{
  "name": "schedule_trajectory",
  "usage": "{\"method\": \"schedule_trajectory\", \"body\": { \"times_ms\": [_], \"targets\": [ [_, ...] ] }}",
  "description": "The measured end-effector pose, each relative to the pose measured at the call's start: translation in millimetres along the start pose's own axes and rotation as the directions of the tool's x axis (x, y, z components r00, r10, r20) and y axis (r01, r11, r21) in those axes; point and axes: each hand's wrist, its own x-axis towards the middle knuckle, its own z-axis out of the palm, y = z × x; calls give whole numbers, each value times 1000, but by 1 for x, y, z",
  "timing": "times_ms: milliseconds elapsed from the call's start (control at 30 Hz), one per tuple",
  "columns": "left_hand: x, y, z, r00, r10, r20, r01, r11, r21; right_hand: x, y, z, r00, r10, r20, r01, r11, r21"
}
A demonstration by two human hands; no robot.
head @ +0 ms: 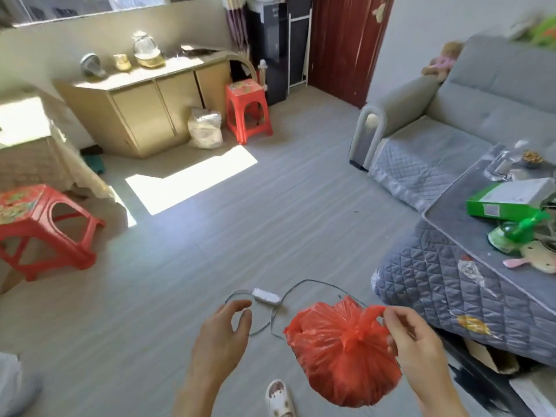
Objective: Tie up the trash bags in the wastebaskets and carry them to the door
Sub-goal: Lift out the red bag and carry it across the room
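Note:
A full red trash bag (343,353) hangs in the air at the bottom centre, its top knotted into a twisted tail. My right hand (412,344) pinches that tail and carries the bag. To the bag's left, my left hand (222,332) holds nothing, with its fingers loosely curled and apart from the plastic. A dark red door (346,43) stands at the far end of the room. No wastebasket is in view.
A white power strip with its cable (266,294) lies on the grey floor just ahead. Two red stools (42,227) (246,106) stand left and far centre. A grey sofa (469,121) and a cluttered quilted table (469,266) fill the right. A white sack (206,127) leans on the cabinet (144,103).

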Motion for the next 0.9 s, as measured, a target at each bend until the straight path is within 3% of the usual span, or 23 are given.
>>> {"method": "schedule_trajectory", "body": {
  "times_ms": [200,400,567,733,900],
  "targets": [
    [195,110,-25,975,216,57,-218,975,30,142,-86,44,991,-69,-115,74,996,42],
    [367,193,-15,947,304,102,-311,948,64,308,-152,91,984,-102,-146,120,986,115],
    [515,243,-5,970,245,11,-244,970,-8,463,-202,132,988,-105,-111,121,981,151],
    [635,290,-5,978,201,45,-200,979,-36,586,-261,164,995,-77,-58,84,989,122],
    [753,324,6,988,146,47,-143,988,-62,704,-307,184,990,-96,-105,107,989,104]
  ]
}}
